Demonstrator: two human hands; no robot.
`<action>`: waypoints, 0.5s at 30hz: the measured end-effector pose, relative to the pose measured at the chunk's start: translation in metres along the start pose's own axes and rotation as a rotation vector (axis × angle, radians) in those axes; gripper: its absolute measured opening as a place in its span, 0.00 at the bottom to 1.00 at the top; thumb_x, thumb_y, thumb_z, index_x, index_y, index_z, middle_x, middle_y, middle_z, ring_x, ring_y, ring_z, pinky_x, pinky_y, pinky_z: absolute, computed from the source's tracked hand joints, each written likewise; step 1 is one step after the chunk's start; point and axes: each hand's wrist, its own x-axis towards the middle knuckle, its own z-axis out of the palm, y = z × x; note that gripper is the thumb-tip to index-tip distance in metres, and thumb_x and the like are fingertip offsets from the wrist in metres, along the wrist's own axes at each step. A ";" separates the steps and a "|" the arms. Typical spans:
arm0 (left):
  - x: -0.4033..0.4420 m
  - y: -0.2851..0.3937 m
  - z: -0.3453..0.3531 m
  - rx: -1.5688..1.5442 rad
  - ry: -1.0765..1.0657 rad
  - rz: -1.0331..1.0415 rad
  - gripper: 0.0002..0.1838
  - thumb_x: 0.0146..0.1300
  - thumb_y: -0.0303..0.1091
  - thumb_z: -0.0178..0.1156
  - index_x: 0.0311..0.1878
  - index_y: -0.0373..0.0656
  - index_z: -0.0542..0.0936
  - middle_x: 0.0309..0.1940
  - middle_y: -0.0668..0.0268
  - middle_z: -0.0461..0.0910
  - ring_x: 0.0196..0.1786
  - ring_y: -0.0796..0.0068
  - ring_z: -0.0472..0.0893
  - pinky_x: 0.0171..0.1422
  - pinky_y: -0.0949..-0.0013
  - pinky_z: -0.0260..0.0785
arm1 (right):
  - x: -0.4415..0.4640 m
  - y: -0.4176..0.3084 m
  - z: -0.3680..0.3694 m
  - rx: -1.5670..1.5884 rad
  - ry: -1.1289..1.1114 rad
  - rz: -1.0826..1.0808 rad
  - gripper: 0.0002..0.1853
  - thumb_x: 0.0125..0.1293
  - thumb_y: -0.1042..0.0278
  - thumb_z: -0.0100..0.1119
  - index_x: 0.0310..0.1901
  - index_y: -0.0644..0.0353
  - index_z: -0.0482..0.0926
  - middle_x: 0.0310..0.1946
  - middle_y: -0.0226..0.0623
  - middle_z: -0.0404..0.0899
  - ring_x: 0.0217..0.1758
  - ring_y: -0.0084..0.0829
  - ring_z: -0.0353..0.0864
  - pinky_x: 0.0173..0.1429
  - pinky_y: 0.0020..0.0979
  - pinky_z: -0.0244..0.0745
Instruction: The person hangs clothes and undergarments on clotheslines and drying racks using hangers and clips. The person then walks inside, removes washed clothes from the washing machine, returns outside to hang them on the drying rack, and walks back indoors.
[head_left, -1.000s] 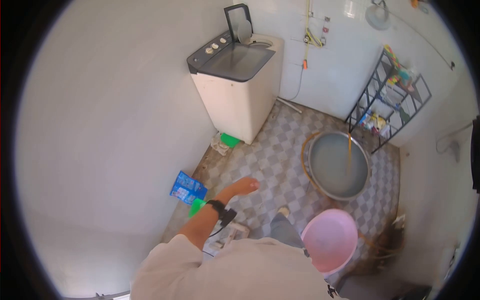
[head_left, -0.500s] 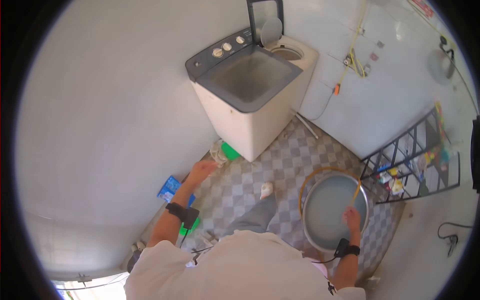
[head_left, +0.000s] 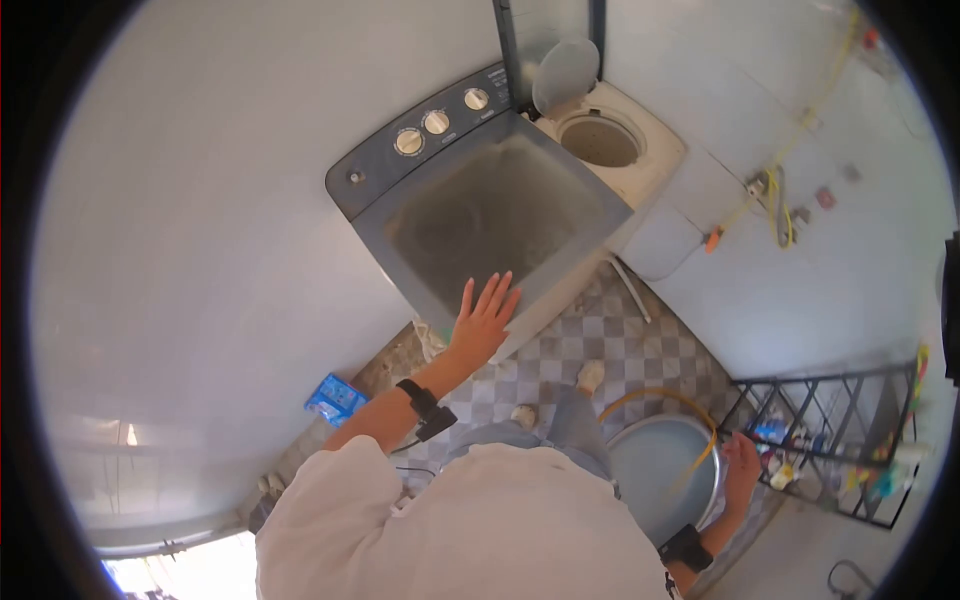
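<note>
Here's your washing machine (head_left: pixel 490 220), dominating the upper centre of the frame; over at lower right, a black rack (head_left: pixel 830 458), then the round basin (head_left: pixel 716 480) left of it. Your left hand (head_left: pixel 488 312), mid-frame, is palm down at the washing machine's front edge, fingers straight and released! Your right hand (head_left: pixel 741 460) is beside the basin's rim, its grip impossible to tell. Upper centre, cream dials (head_left: pixel 436 122).

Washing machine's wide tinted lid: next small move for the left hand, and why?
Probably curl the left hand under the front edge of the wide tinted lid and try raising it. The hand is open and empty right at that edge, though contact is unclear; this lid looks down, while the small round lid stands up.
</note>
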 end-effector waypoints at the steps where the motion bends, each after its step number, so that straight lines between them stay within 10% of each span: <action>1: 0.009 -0.002 0.001 0.007 -0.011 -0.024 0.46 0.49 0.48 0.70 0.71 0.46 0.63 0.76 0.55 0.50 0.78 0.59 0.49 0.78 0.41 0.39 | 0.028 0.001 0.003 0.027 -0.034 -0.002 0.13 0.71 0.68 0.53 0.52 0.65 0.77 0.34 0.33 0.81 0.39 0.23 0.80 0.46 0.25 0.74; 13: 0.054 0.003 -0.026 -0.205 -0.339 -0.388 0.45 0.51 0.53 0.68 0.71 0.50 0.63 0.76 0.59 0.51 0.77 0.60 0.52 0.78 0.42 0.41 | 0.383 -0.157 0.174 -0.261 -0.766 -0.558 0.13 0.69 0.68 0.54 0.50 0.64 0.77 0.36 0.43 0.82 0.39 0.31 0.82 0.46 0.30 0.74; 15: 0.083 -0.029 -0.035 -0.098 -0.105 -0.443 0.39 0.56 0.55 0.64 0.70 0.50 0.66 0.71 0.58 0.62 0.73 0.61 0.59 0.77 0.44 0.45 | 0.411 -0.183 0.205 -0.277 -0.849 -0.652 0.13 0.69 0.66 0.54 0.49 0.66 0.78 0.37 0.44 0.82 0.39 0.31 0.81 0.46 0.30 0.74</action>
